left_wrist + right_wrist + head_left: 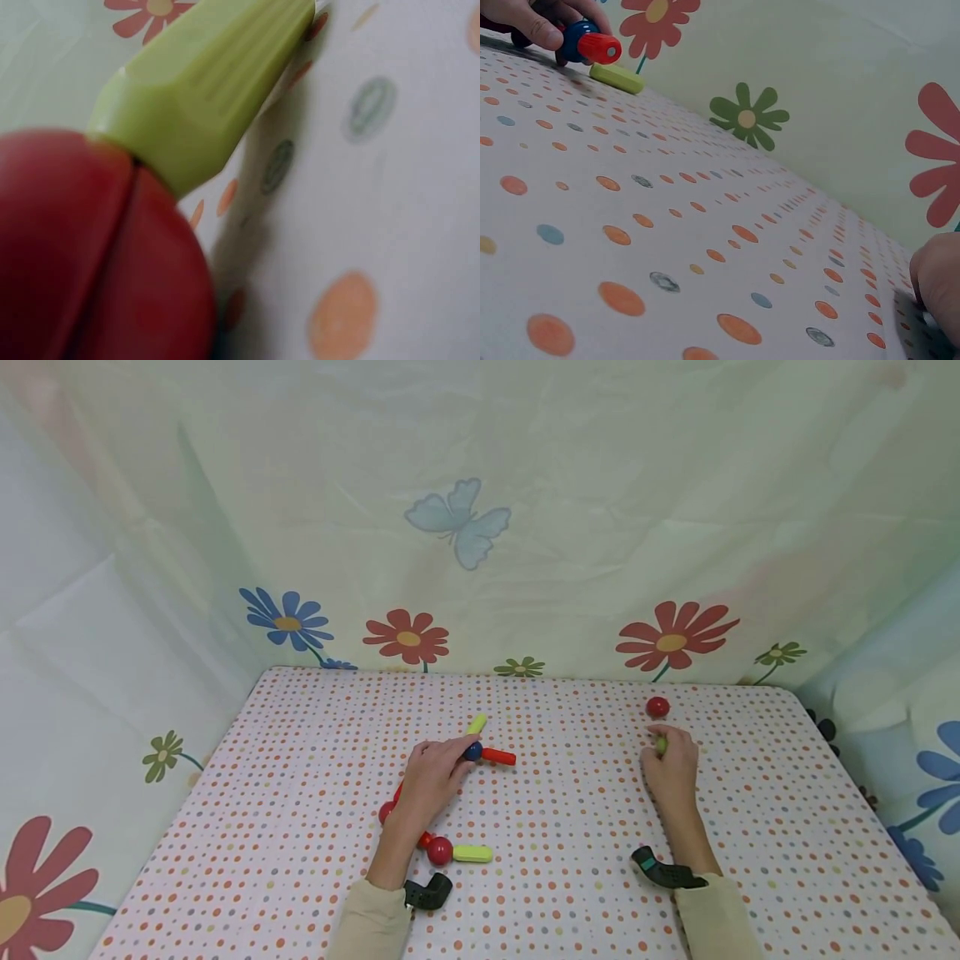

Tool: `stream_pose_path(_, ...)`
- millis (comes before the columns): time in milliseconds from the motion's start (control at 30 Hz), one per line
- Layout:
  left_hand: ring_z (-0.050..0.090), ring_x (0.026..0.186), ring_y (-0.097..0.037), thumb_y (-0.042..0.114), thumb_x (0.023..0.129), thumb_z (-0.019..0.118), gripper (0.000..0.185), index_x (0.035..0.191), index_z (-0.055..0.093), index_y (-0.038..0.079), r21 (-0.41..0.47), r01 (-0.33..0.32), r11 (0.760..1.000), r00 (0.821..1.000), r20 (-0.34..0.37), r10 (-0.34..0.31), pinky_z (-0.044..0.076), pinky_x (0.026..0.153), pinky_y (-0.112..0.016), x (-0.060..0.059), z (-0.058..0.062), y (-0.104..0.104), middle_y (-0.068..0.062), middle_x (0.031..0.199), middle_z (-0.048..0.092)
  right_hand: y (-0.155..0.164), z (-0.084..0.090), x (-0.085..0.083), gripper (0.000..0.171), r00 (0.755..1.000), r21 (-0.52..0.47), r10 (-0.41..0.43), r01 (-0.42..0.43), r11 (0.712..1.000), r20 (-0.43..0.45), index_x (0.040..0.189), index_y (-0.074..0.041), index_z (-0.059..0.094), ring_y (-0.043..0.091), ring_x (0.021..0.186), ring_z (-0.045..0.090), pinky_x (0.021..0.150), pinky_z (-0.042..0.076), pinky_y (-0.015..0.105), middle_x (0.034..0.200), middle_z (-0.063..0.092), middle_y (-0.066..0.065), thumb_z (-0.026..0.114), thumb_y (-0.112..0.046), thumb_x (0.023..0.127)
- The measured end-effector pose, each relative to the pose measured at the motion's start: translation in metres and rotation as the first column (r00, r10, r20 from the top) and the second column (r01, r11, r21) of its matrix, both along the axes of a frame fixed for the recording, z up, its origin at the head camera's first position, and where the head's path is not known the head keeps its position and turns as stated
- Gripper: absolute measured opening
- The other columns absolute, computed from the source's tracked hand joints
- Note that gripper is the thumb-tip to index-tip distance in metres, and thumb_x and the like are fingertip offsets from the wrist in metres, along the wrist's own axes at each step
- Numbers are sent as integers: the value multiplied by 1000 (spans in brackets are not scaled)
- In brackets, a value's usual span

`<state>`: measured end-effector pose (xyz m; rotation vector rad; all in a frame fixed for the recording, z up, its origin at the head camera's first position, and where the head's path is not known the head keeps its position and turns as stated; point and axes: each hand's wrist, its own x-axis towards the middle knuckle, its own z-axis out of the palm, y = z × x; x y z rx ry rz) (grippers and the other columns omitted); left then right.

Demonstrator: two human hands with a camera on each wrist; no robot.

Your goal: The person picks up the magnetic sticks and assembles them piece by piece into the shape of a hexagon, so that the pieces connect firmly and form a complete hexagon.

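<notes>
My left hand (435, 772) grips a blue ball (472, 750) joined to a red rod (498, 757) and a yellow-green rod (477, 723) on the dotted table; the fingers (544, 22) curl over the ball (576, 41). Under that wrist lie a red ball (439, 851) with a yellow-green rod (472, 853), filling the left wrist view as ball (90, 255) and rod (202, 90). My right hand (667, 760) pinches a small yellow-green piece (662, 745). A loose red ball (657, 707) sits just beyond it.
The table (570, 893) carries a polka-dot cloth, its far edge meeting a flowered sheet backdrop (480, 527) that also closes in both sides. More red pieces (387, 811) lie partly hidden beneath my left hand. Black wrist cameras (663, 870) sit on both forearms.
</notes>
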<state>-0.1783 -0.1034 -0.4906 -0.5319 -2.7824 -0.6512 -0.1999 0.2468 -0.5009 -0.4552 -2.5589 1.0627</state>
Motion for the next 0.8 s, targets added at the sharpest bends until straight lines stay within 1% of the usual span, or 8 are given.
stream_pose_path(133,61,118,-18,28,93,65,48,139,52,28,1,2,1000,1000,3,-2,41,106,-46,0,1,0,4,132,64,1,-1,0,43,1000,12,10,-10,1000,-5,135,5,44,40,119,43,100,38,54,133,45,27,47,1,92)
stream_pose_path(233,61,119,-18,28,93,65,48,139,52,28,2,2,1000,1000,8,-2,41,106,-46,1,1,0,3,132,64,1,-1,1,41,1000,23,29,-29,999,-1,135,3,45,41,119,45,100,39,55,134,46,27,51,-6,96)
stream_pose_path(333,61,119,-18,28,93,64,48,139,51,28,-3,1,1000,1000,16,-1,41,106,-45,1,1,0,4,132,64,1,0,1,41,998,20,56,-56,998,-3,136,1,46,40,121,46,100,39,55,136,47,26,54,-15,98)
stream_pose_path(467,61,120,-17,28,93,64,48,139,51,28,-8,3,1000,1000,11,-3,41,106,-45,1,2,0,4,132,64,0,0,2,44,992,9,108,-108,994,-65,134,0,49,39,122,48,101,40,53,136,50,24,57,-25,98)
stream_pose_path(533,61,120,-17,28,93,64,48,139,51,28,-9,4,1000,1000,5,-4,41,106,-45,1,2,0,4,132,64,-2,-1,2,45,984,13,149,-148,989,-100,133,-2,52,36,115,53,96,44,48,130,54,22,57,-29,98)
stream_pose_path(600,60,120,-17,29,93,64,48,140,51,28,-10,4,1000,1000,3,-4,41,106,-45,0,2,0,4,132,64,-4,-1,3,43,973,36,197,-194,980,-121,131,-3,53,31,106,56,88,46,38,125,57,20,58,-30,98)
stream_pose_path(700,60,120,-17,28,93,64,49,140,51,28,-5,5,1000,1000,8,-5,41,106,-45,0,2,0,4,132,64,-7,-2,3,40,954,83,270,-261,962,-127,128,-4,56,24,96,56,78,44,25,118,59,17,59,-30,97)
stream_pose_path(800,61,120,-18,28,93,65,48,139,51,28,-1,5,1000,1000,11,-5,41,106,-46,1,2,0,4,132,64,-11,-3,3,38,932,121,338,-323,939,-132,125,-5,58,23,95,54,76,43,25,118,57,17,63,-27,94)
